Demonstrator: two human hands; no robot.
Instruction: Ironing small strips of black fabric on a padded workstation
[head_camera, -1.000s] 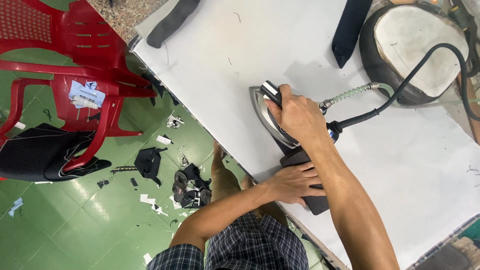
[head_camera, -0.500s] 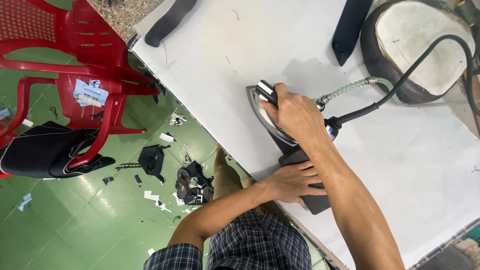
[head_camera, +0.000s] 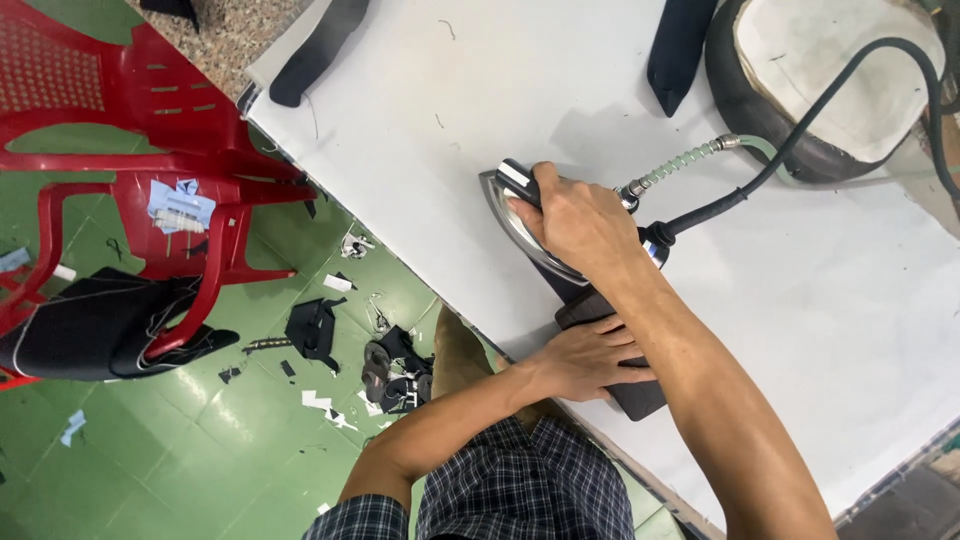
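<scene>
On a white worktop (head_camera: 420, 130), the right hand (head_camera: 580, 220) grips an iron (head_camera: 520, 215) pressing dark fabric (head_camera: 630, 385) near the edge, the left hand (head_camera: 585, 360) flat on it, fingers close enough to risk a burn.

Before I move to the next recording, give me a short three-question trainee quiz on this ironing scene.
1. True or false: the right hand grips the handle of the steam iron.
2. What does the left hand press flat on the white table?
A. a red cloth
B. a dark fabric piece
C. a sheet of paper
3. Fill in: the red plastic chair stands on the ___ floor.

Key:
1. True
2. B; the iron's soleplate sits on the far end of the same piece.
3. green; the green floor is strewn with scraps.
</scene>
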